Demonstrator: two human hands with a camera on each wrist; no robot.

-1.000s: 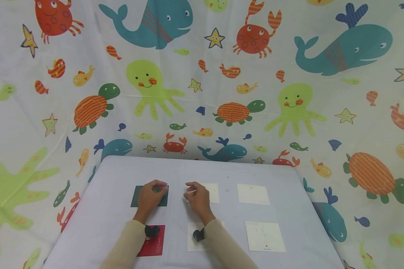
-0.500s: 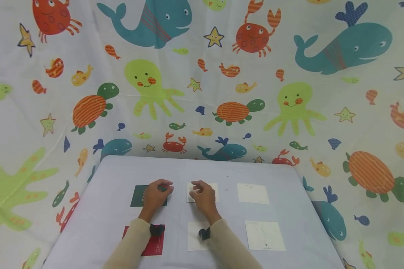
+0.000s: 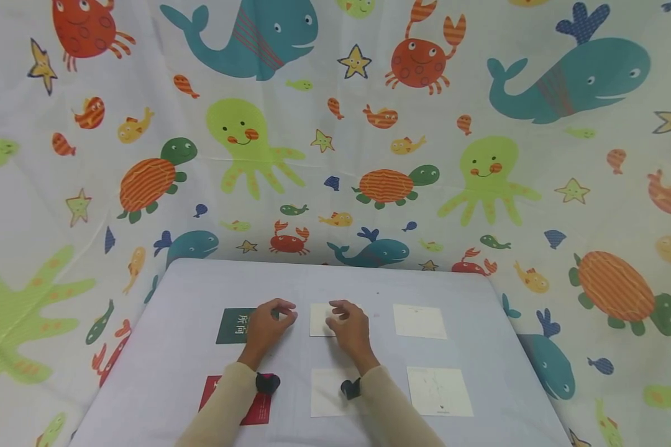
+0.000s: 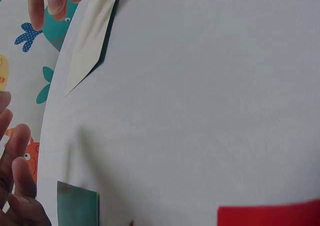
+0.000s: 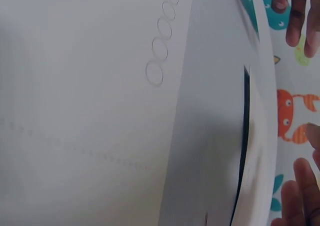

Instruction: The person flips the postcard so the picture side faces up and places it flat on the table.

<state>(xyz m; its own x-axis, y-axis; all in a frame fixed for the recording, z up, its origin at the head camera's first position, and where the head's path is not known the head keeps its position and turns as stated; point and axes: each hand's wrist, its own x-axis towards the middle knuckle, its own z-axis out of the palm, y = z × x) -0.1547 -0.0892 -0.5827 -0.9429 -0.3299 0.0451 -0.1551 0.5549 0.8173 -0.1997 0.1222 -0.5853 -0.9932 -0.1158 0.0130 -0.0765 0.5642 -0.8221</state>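
Observation:
My left hand (image 3: 269, 333) hovers at the right part of a dark green card (image 3: 230, 327) with white characters, its fingers loosely bent and holding nothing. My right hand (image 3: 352, 333) hangs over the right part of a cream card (image 3: 321, 321), also holding nothing, fingers bent with a gap to the thumb. In the left wrist view the left fingers (image 4: 22, 176) are above the table's far edge, past the green card (image 4: 77, 206). The right wrist view has the right fingers (image 5: 300, 186) beside the cream card's raised edge (image 5: 255, 161).
A red card (image 3: 257, 410) lies under the left forearm. Another cream card (image 3: 327, 397) is partly covered by the right sleeve. Two more cream cards, a far one (image 3: 419, 321) and a near one (image 3: 440, 392), lie to the right. A sea-animal curtain (image 3: 313, 167) surrounds the white table (image 3: 168, 347).
Both hands have shifted to the right, uncovering more of the green card's characters and of the left part of the far middle cream card. The cards stay in place.

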